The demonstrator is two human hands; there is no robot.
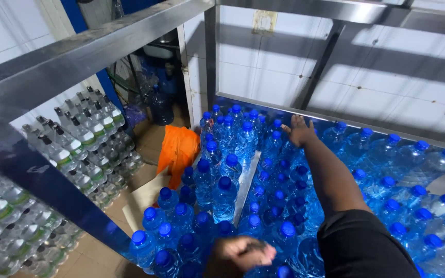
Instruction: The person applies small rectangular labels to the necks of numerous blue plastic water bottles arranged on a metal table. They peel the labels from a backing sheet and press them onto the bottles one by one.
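Spread flat, the right hand (300, 131) rests its fingers on the caps of the blue bottles (243, 141) near the far edge of the steel table (245, 188), grasping nothing; its arm runs back toward five o'clock, where a black sleeve (361, 247) covers the upper part. At six o'clock the left hand (243, 253) shows curled, knuckles up, over the nearest bottle tops, though blur keeps me from telling whether it actually clasps a bottle or only presses on one.

Blue-capped bottles crowd the whole table from nine o'clock round to three; roughly sixty caps are visible, too many and too closely packed for an exact count. They stand upright and touching, with one narrow bare strip of steel left open between them just left of the outstretched arm.

At nine o'clock, beyond the table frame, stacked packs of clear bottles (86, 136) lie on their sides with their dark caps facing this way (some dozens, the count unclear through the wrapping). One orange cloth (178, 149) lies on the floor at eleven o'clock, beside one flat piece of cardboard (148, 198). One large dark jug (160, 105) stands farther back at eleven o'clock. A steel bar (99, 49) crosses overhead from ten to twelve o'clock.
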